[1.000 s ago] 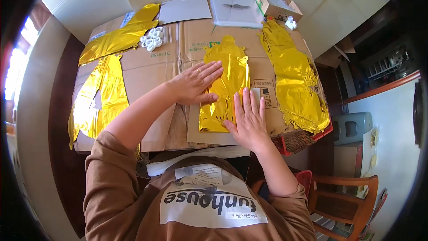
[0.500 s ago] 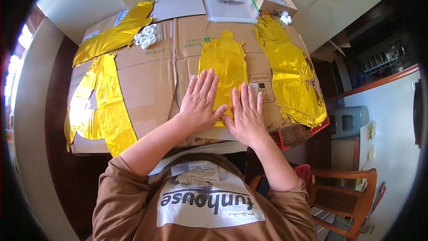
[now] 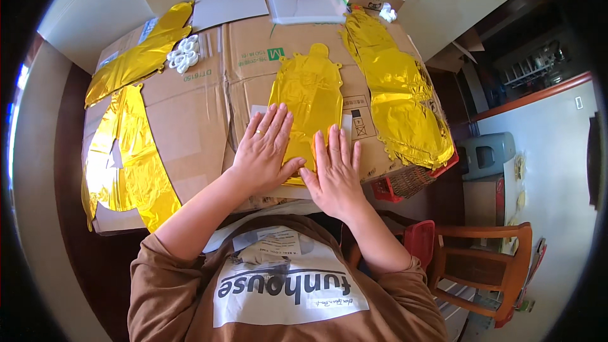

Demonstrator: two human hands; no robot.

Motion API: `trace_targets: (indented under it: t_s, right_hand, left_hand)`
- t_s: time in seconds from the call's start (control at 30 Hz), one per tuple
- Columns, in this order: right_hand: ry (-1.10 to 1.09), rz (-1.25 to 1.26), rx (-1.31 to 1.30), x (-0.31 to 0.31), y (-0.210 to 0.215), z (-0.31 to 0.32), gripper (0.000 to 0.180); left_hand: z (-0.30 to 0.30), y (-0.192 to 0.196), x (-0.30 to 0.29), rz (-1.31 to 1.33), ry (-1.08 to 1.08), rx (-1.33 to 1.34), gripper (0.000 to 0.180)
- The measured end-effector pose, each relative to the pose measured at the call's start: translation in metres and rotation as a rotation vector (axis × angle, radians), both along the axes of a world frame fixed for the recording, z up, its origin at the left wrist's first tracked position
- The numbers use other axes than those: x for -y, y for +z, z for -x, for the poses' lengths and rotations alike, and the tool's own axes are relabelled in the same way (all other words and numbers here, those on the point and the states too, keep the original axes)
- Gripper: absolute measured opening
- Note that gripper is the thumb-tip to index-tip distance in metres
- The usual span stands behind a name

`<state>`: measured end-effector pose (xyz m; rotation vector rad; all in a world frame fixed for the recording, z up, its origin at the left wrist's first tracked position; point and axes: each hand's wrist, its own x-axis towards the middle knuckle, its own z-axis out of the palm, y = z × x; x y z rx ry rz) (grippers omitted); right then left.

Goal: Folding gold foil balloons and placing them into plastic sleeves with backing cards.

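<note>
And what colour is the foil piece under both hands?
The foil piece is shiny gold, clearest in the head view.

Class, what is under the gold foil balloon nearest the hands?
A pale sheet pokes out on both sides, over brown cardboard; whatever lies beneath the foil balloon's middle is covered.

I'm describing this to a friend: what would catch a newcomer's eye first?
Probably the long, shiny gold foil sheet midway across the flat brown cardboard, with the left hand and right hand spread at its near end. Then come the crumpled gold foil piece at right and the forked gold foil piece at near left. A white looped bundle contrasts at far left.
</note>
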<state>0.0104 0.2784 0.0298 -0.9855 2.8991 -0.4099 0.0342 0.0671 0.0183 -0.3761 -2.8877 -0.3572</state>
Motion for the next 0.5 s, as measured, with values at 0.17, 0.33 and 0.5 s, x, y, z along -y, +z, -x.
trace_targets:
  t_s: [0.17,0.33,0.5]
  right_hand:
    - [-0.084,0.041,0.028,-0.006,0.019,0.022,0.077]
    - [-0.085,-0.024,-0.085,0.018,-0.003,0.05,0.079]
    - [-0.078,-0.07,-0.113,0.017,-0.009,0.052,0.084]
  left_hand:
    - [-0.004,-0.001,-0.002,0.032,0.031,-0.004,0.092]
    - [-0.002,0.0,-0.003,0.021,0.024,0.02,0.092]
    - [-0.003,0.0,-0.002,-0.008,0.037,0.019,0.092]
